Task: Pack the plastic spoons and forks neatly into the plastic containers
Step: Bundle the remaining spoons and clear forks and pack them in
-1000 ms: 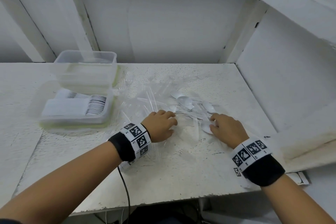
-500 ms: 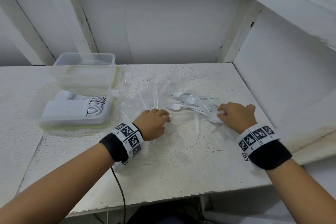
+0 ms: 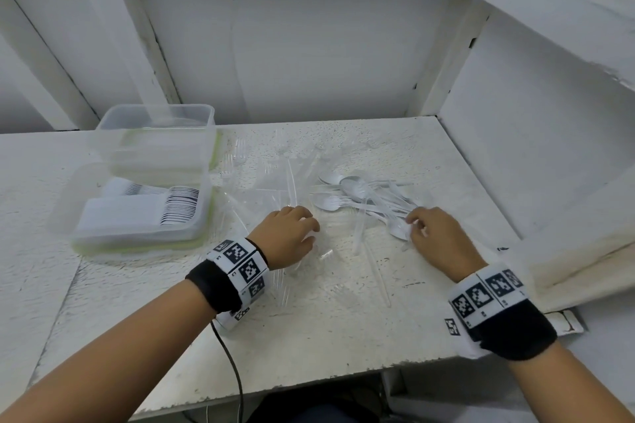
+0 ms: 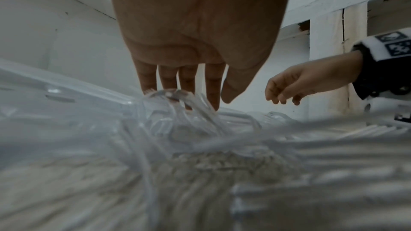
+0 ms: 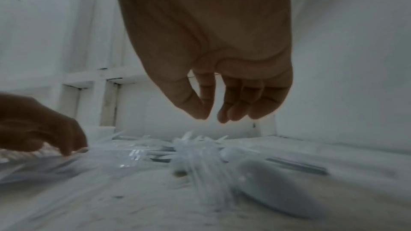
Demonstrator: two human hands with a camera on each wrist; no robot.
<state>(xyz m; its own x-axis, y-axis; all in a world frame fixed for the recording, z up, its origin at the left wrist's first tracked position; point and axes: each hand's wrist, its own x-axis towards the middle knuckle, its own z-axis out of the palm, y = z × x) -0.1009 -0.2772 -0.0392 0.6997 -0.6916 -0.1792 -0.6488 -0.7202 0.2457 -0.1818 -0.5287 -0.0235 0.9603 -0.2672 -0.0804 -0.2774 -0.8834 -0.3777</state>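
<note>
Loose clear spoons (image 3: 357, 194) and forks (image 3: 292, 182) lay scattered mid-desk (image 3: 309, 336), right of two containers (image 3: 144, 216), the nearer holding stacked cutlery. The left hand (image 3: 285, 237) rested its extended fingertips (image 4: 211, 94) on the forks; the right hand (image 3: 436, 237) hovered above the spoons, relaxed, grasping nothing.

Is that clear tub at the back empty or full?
Apparently empty: through the rear tub's clear walls no cutlery shows, while the front tub holds packed rows.
</note>
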